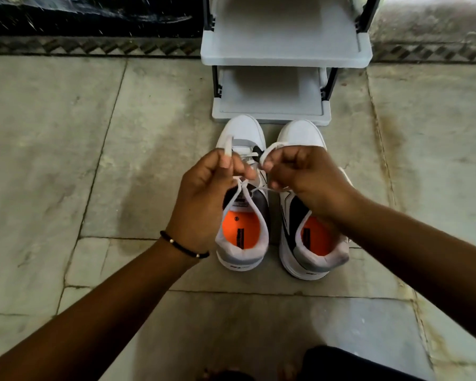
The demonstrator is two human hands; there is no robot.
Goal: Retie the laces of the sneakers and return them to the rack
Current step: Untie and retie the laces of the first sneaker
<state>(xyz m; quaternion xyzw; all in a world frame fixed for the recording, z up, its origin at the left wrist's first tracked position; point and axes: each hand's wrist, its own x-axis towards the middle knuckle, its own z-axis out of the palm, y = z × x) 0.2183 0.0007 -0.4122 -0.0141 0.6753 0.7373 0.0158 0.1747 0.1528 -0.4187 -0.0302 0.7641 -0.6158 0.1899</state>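
The rack (286, 55) runs off the top edge; both hands hide the sneakers' (242, 237) lacing.

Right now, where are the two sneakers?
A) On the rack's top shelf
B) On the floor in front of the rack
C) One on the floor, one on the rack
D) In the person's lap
B: both sneakers stand side by side on the stone floor, toes at the rack, while the left hand and right hand pull the left sneaker's lace.
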